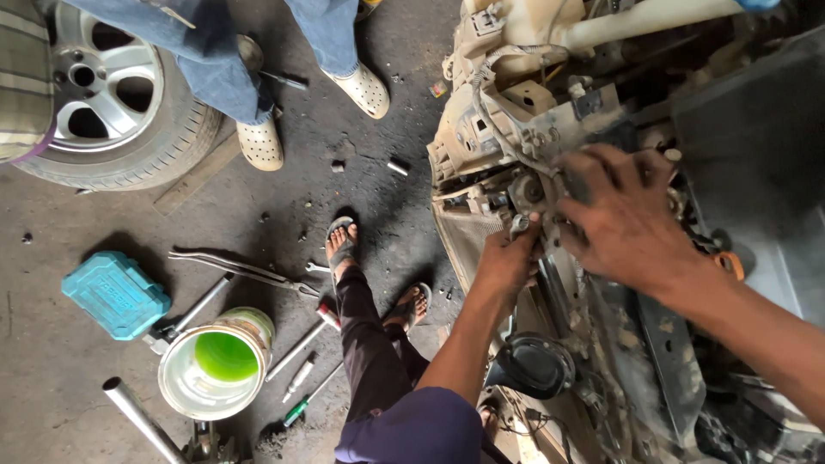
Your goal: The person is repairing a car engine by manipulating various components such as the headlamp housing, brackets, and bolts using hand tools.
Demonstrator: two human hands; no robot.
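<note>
The left hand (507,258) reaches up from below and closes its fingers round a small grey metal fitting (521,225) on the stripped front of the car (516,129), apparently steadying it. The right hand (623,215) lies flat just beside it, fingers spread and slightly curled over the dusty brackets and wiring; whether it grips anything underneath I cannot tell. The fitting sits at the lower edge of the exposed frame, dull and grimy, between the two hands. Below the forearms a black round horn (531,365) hangs from the frame. Down on the floor (258,215), near the person's sandalled feet, lie a paint can holding green liquid (216,361), loose wrenches (245,271) and a teal tool case (116,294), within easy reach. Farther off, another person's legs stand by a wheel (112,94).
</note>
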